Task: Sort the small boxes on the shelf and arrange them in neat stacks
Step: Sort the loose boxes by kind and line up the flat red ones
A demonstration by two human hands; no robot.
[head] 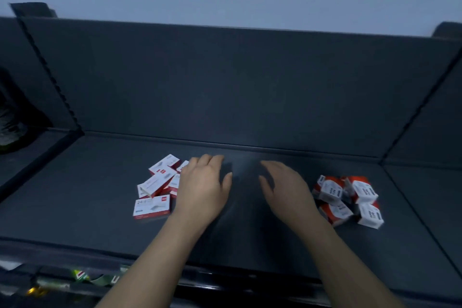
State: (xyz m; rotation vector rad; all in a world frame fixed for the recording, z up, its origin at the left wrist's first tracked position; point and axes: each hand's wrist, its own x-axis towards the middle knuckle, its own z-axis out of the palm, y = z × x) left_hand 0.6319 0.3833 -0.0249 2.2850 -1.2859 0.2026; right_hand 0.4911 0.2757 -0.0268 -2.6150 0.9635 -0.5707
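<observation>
Two hands hover low over the middle of the shelf (pixel 250 240), and both are empty. The left hand (pixel 203 187) has its fingers slack and loosely spread. The right hand (pixel 287 190) is just as relaxed, fingers slightly bent, grasping nothing. They hang over the bare strip between two groups of boxes, each nearest the group on its own side. That looks like a moment of choosing what to lift first.

Just left of the left hand, the flat white-and-red boxes (pixel 156 186) lie in a loose heap, tilted at different angles and overlapping. To the right of the right hand, near it but apart, the chunkier red-and-white boxes (pixel 350 197) huddle together. The two kinds seem already separated, likely so each can be stacked where it lies, but no neat stack exists yet.

The left hand covers the heap's right edge, so the number of boxes there is unclear, as is whether the fingers touch one. The print on every box is too blurred to read, and the right group smears at its edges. Below the shelf front, green-and-white packaging (pixel 80 276) shows only as a blur. A dark shape (pixel 10 127) at far left is cut off by the frame.
</observation>
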